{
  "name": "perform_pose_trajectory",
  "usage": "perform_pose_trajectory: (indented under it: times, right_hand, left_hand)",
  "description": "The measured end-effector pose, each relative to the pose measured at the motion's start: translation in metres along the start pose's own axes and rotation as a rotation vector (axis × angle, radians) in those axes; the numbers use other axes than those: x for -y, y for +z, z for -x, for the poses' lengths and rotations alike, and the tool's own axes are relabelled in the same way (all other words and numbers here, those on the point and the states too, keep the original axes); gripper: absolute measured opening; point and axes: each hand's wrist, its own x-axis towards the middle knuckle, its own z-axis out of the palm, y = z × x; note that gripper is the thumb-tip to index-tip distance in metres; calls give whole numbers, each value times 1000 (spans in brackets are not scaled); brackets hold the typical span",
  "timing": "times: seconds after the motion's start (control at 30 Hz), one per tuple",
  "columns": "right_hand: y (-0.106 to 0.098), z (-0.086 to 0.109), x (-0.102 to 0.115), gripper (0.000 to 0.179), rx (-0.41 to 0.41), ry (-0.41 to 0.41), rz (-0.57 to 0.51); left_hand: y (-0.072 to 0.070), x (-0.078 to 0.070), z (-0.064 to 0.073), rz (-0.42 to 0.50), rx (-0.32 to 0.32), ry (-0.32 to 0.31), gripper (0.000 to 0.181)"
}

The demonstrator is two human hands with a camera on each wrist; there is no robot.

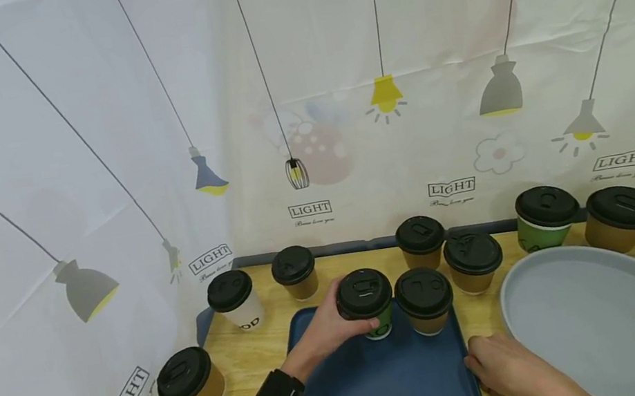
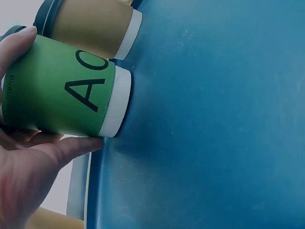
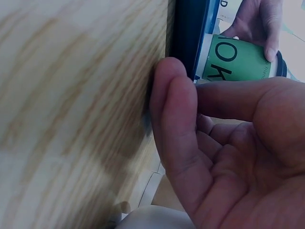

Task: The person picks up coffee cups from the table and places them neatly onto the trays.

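My left hand [image 1: 330, 322] grips a green paper cup [image 2: 62, 86] with a black lid [image 1: 363, 292], thumb on one side and fingers round the other. The cup is upright, its white base right at the surface of the blue tray [image 1: 387, 389], near the tray's far side. Just to its right on the tray stands a brown cup [image 1: 429, 323] with a black lid [image 1: 424, 292]. My right hand [image 1: 506, 366] is at the tray's right edge, low by the wooden table. In the right wrist view, its bent fingers [image 3: 178, 124] and thumb pinch the tray rim [image 3: 205, 43].
A grey round tray [image 1: 609, 317] lies at the right. Several black-lidded cups stand around: a white cup [image 1: 245, 312] and a brown cup [image 1: 204, 388] at left, a green cup [image 1: 541, 234] at the back right. A printed cloth [image 1: 439, 135] hangs behind the wooden table [image 1: 245, 371].
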Motion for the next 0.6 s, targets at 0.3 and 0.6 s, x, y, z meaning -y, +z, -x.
perform_pose_trajectory:
  times: [0.3,0.6]
  right_hand:
    - [-4,-1,2,29,22,10,2]
    - [19,-28,-40,28,89,4,-29]
  left_hand:
    - [-3,1,-3,-11,21,-4,89]
    - [0,3,-1,7,43,-1,88]
